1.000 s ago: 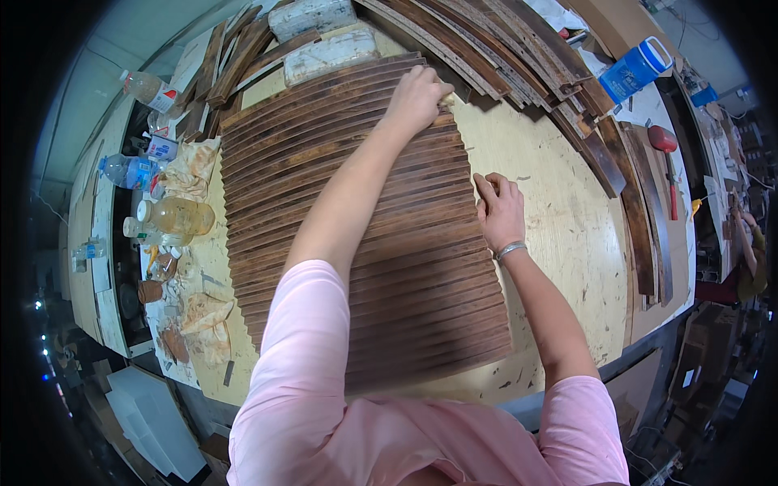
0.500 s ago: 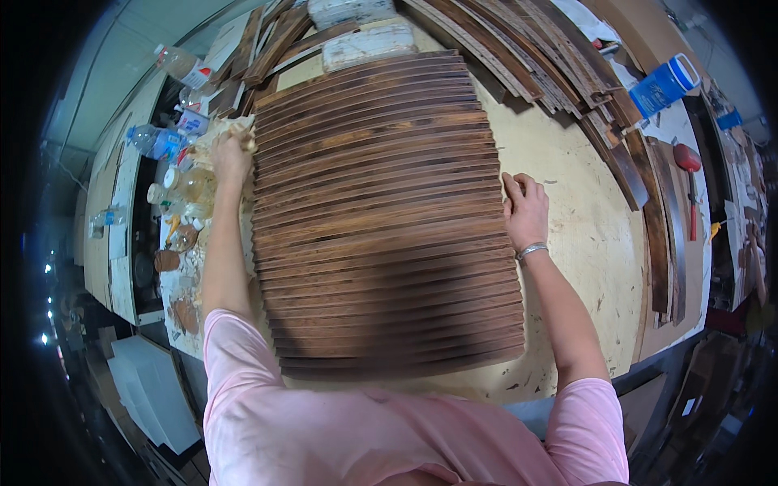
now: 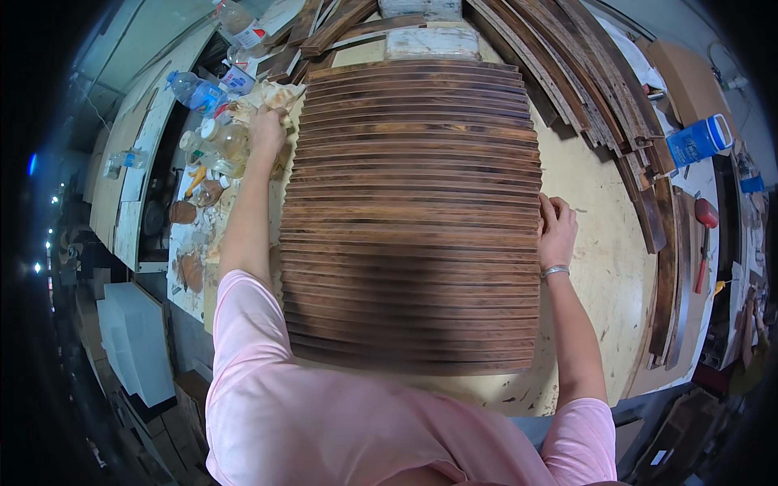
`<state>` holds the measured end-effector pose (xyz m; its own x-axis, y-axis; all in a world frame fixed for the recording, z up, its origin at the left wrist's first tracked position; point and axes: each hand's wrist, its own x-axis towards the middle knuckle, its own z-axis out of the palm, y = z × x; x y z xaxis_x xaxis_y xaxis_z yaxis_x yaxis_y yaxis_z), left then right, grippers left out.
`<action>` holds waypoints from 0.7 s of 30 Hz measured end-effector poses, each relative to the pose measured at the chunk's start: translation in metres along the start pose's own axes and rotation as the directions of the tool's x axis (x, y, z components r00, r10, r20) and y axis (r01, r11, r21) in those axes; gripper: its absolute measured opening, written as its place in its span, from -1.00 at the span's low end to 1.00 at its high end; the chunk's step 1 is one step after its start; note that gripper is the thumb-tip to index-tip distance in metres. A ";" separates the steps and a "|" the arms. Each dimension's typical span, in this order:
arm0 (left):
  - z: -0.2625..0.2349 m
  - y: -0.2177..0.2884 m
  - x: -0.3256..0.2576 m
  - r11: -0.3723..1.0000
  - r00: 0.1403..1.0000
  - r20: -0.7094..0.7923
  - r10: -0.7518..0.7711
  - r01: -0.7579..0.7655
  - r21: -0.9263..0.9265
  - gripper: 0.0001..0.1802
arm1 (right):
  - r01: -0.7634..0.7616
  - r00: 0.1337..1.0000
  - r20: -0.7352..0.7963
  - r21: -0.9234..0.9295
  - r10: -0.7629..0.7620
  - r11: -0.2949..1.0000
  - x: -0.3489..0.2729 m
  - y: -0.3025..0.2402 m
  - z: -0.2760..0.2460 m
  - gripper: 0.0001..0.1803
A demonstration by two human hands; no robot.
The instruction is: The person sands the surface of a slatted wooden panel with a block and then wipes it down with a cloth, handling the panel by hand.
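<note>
A wide row of dark brown wooden slats (image 3: 413, 211) lies side by side before me, their ends forming uneven left and right edges. My left hand (image 3: 267, 134) is beside the far left edge, its fingers curled around something small and yellowish that is mostly hidden. Just beyond it is a crumpled pale cloth (image 3: 277, 94). At the right edge, my right hand (image 3: 557, 235) rests against the slat ends with fingers bent and slightly apart, nothing visible in them. A metal bracelet (image 3: 555, 269) circles that wrist.
Bottles and jars (image 3: 223, 144) crowd the left side. Long wooden strips (image 3: 567, 73) are stacked at the far right, with more boards (image 3: 348, 24) at the far left. A blue jug (image 3: 695, 144) and a red-headed mallet (image 3: 706, 215) lie right. Pale board (image 3: 604, 267) shows beneath the slats.
The view has shifted and turned, so the slats look straighter. My left hand has come slightly nearer me along the left edge. My right hand's fingers have bent in closer to the slat ends.
</note>
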<state>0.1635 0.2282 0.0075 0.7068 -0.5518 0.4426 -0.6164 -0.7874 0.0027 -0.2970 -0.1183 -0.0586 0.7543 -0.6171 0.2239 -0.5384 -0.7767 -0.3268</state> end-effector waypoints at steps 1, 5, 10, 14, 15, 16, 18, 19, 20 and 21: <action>-0.003 -0.004 0.001 0.998 0.999 -0.004 -0.054 0.054 0.037 -0.60 | 0.002 1.000 -0.004 0.004 -0.002 1.000 0.000 0.001 0.000 -0.46; 0.000 0.044 0.001 0.931 0.972 -0.064 0.226 -0.235 -0.280 -0.61 | 0.021 1.000 -0.019 0.009 -0.020 1.000 0.001 0.004 0.005 -0.46; 0.003 0.057 -0.007 0.983 1.000 0.029 -0.006 0.011 -0.185 -0.63 | 0.009 1.000 -0.018 -0.014 -0.009 1.000 -0.001 0.005 0.001 -0.46; 0.006 0.115 -0.015 0.974 1.000 -0.006 0.019 -0.020 -0.226 -0.67 | 0.008 1.000 -0.020 -0.006 -0.008 1.000 -0.001 0.004 0.001 -0.44; 0.005 0.143 -0.012 0.967 0.998 0.012 0.061 -0.056 -0.250 -0.69 | 0.013 1.000 -0.021 -0.009 -0.014 1.000 -0.001 0.005 0.002 -0.43; 0.006 0.170 -0.009 0.949 0.996 0.006 0.090 -0.084 -0.303 -0.71 | 0.023 0.999 -0.022 -0.008 -0.023 1.000 0.000 0.004 0.002 -0.42; 0.004 0.237 0.002 0.929 0.991 0.075 0.112 -0.078 -0.361 -0.70 | 0.010 1.000 -0.024 -0.001 -0.010 1.000 0.000 0.005 0.002 -0.44; 0.012 0.262 0.006 0.907 0.988 0.024 0.153 -0.131 -0.400 -0.72 | 0.009 1.000 -0.021 0.007 -0.009 1.000 0.001 0.002 0.002 -0.45; 0.015 0.296 0.010 0.883 0.979 0.003 0.206 -0.184 -0.432 -0.73 | -0.006 1.000 -0.019 0.001 0.006 1.000 0.000 0.004 0.000 -0.46; 0.020 0.327 0.012 0.855 0.973 -0.017 0.228 -0.209 -0.475 -0.72 | -0.005 1.000 -0.017 -0.001 0.005 1.000 0.000 0.004 -0.001 -0.47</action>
<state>-0.0229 -0.0417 -0.0038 0.5415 -0.7124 0.4464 -0.8393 -0.4278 0.3354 -0.2998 -0.1213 -0.0589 0.7454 -0.6228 0.2377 -0.5424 -0.7739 -0.3270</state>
